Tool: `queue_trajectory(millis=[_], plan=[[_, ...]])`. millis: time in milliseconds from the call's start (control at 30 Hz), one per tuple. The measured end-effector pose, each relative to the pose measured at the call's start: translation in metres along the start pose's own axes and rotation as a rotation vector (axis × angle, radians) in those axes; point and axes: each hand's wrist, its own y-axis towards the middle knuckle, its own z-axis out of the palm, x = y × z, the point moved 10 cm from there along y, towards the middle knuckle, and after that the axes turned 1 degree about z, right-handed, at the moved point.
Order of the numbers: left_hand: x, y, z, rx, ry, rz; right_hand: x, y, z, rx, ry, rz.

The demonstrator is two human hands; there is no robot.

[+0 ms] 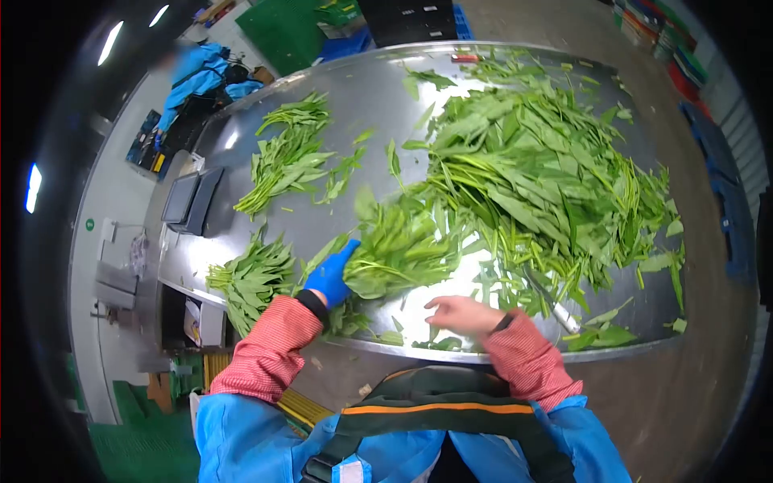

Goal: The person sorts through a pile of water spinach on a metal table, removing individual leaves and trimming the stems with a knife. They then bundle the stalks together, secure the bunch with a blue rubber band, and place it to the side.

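Note:
My left hand, in a blue glove, is closed around a bunch of leafy greens that look like water spinach. Its leaves point right over the metal table. My bare right hand hovers near the table's front edge, slightly blurred, fingers loosely bent and somewhat apart with nothing in them. To its right lies a knife with a pale handle, its blade partly among cut stems. A large heap of the same greens covers the right side of the table.
Smaller bunches lie at left: one bunch farther back, another bunch near the front edge. A dark flat device stands at the left edge. A red-handled item lies at the back. Beyond the table, a person in blue stands.

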Motion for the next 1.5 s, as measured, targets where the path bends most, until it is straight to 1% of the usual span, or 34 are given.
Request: queue_trajectory(millis=[67, 100, 133, 200, 300, 400, 433, 533, 567, 600, 633, 667, 700, 800, 833, 867, 900, 933, 967, 1000, 1067, 1100, 1133, 1200, 1233, 1267, 1300, 1333, 1367, 1400, 1433, 1467, 1500], plan=[[0.015, -0.009, 0.006, -0.116, -0.282, 0.07, -0.007, -0.006, -0.035, -0.135, 0.418, -0.038], [0.026, -0.007, 0.015, -0.06, -0.496, -0.005, -0.005, -0.014, -0.059, -0.282, 0.43, 0.023], [0.028, -0.008, 0.015, -0.042, -0.554, -0.037, -0.002, -0.017, -0.079, -0.405, 0.42, -0.034], [0.029, -0.016, 0.015, 0.012, -0.665, -0.104, 0.004, -0.017, -0.102, -0.591, 0.39, -0.065], [0.016, -0.02, 0.014, 0.037, -0.718, -0.118, 0.028, -0.008, -0.103, -0.707, 0.307, -0.12], [-0.009, -0.026, 0.008, 0.066, -0.781, -0.15, 0.053, 0.009, -0.089, -0.702, 0.025, -0.058], [-0.016, -0.026, 0.005, 0.069, -0.8, -0.161, 0.052, 0.021, -0.081, -0.62, -0.13, -0.017], [-0.009, -0.029, -0.006, -0.06, -0.683, -0.015, 0.042, 0.02, -0.074, -0.39, 0.599, -0.09], [-0.002, -0.033, -0.007, -0.107, -0.666, -0.006, 0.037, 0.003, -0.089, -0.526, 0.628, -0.07], [0.001, -0.036, -0.01, -0.114, -0.68, -0.03, 0.048, -0.014, -0.104, -0.487, 0.751, -0.191], [0.001, -0.037, -0.018, -0.125, -0.697, -0.053, 0.049, -0.031, -0.117, -0.486, 0.945, -0.259], [0.003, -0.038, -0.022, -0.136, -0.711, -0.071, 0.057, -0.051, -0.133, -0.358, 1.179, -0.512], [0.012, -0.043, -0.022, -0.195, -0.752, -0.064, 0.053, -0.059, -0.152, -0.379, 1.3, -0.67], [0.028, -0.05, -0.017, -0.274, -0.652, -0.086, 0.032, -0.057, -0.182, -0.542, 1.17, -0.628], [0.025, -0.047, -0.016, -0.242, -0.617, -0.084, 0.018, -0.05, -0.179, -0.726, 0.982, -0.311], [0.018, -0.047, -0.017, -0.24, -0.576, -0.068, 0.027, -0.035, -0.173, -0.66, 0.735, -0.226], [-0.003, -0.045, -0.028, -0.238, -0.536, -0.049, 0.032, -0.021, -0.167, -0.646, 0.522, -0.236], [-0.021, -0.043, -0.037, -0.237, -0.496, -0.03, 0.051, -0.01, -0.15, -0.551, 0.324, -0.216], [-0.033, -0.04, -0.042, -0.227, -0.389, 0.009, 0.059, 0.007, -0.127, -0.395, 0.302, -0.239], [-0.029, -0.04, -0.039, -0.203, -0.404, -0.001, 0.065, 0.015, -0.111, -0.398, 0.45, -0.329], [-0.015, -0.042, -0.033, -0.161, -0.43, -0.026, 0.07, -0.002, -0.133, -0.516, 0.225, -0.398], [-0.011, -0.047, -0.035, -0.153, -0.471, -0.086, 0.057, -0.014, -0.152, -0.484, 0.52, -0.383], [-0.004, -0.052, -0.034, -0.159, -0.494, -0.095, 0.039, -0.027, -0.168, -0.441, 0.81, -0.358], [0.013, -0.062, -0.028, -0.173, -0.545, -0.113, 0.039, -0.048, -0.187, -0.466, 1.07, -0.506], [0.015, -0.062, -0.026, -0.172, -0.601, -0.115, 0.039, -0.05, -0.184, -0.483, 0.933, -0.392], [0.016, -0.057, -0.025, -0.181, -0.564, -0.081, 0.043, -0.044, -0.175, -0.528, 0.777, -0.284], [0.018, -0.055, -0.022, -0.191, -0.527, -0.048, 0.046, -0.028, -0.167, -0.46, 0.568, -0.248], [0.007, -0.054, -0.025, -0.193, -0.495, -0.025, 0.044, -0.013, -0.153, -0.387, 0.366, -0.198], [0.002, -0.054, -0.026, -0.169, -0.485, -0.065, 0.049, -0.002, -0.138, -0.356, 0.181, -0.25], [-0.004, -0.05, -0.027, -0.147, -0.49, -0.051, 0.066, 0.003, -0.117, -0.296, 0.108, -0.305], [-0.008, -0.045, -0.027, -0.126, -0.495, -0.04, 0.083, 0.006, -0.096, -0.239, 0.039, -0.363], [-0.01, -0.044, -0.024, -0.106, -0.496, -0.03, 0.104, 0.001, -0.079, -0.157, 0.08, -0.435], [-0.005, -0.045, -0.023, -0.098, -0.498, -0.033, 0.101, -0.001, -0.089, -0.272, 0.098, -0.518]])
